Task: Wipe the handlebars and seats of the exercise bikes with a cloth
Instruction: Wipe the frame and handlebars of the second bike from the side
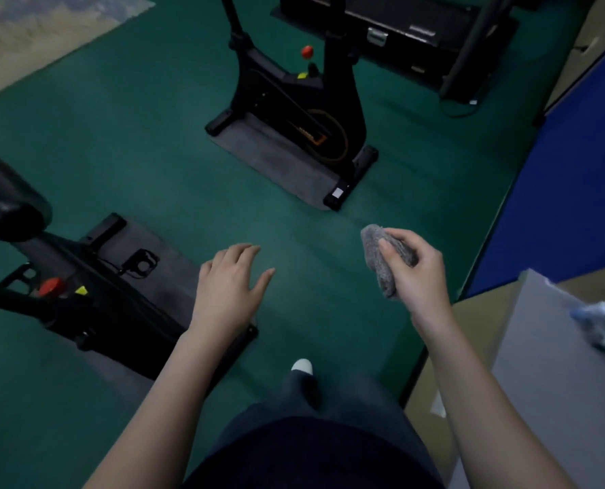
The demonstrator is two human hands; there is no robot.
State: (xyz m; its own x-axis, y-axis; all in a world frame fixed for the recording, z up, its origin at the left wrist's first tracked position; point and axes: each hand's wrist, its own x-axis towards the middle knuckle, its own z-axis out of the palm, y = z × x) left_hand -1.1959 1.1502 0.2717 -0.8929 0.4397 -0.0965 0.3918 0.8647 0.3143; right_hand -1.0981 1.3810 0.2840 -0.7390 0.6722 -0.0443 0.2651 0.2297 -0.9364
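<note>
Grey cloth [382, 259] bunched in the right hand [417, 273], both hands out over green floor [152, 153].

Fingers and thumb of the right hand curl round the cloth, which sticks out past the knuckles on the thumb side; the left hand [228, 287] hangs beside it, fingers relaxed and spread, holding nothing and well apart from the cloth. Just left of the left hand stands a black exercise bike [82, 298] on a dark mat, its padded seat [9, 199] farther left. Ahead of both hands, a second black bike [294, 111] stands on its own mat. Right of the right hand lies a blue panel [576, 171].
</note>
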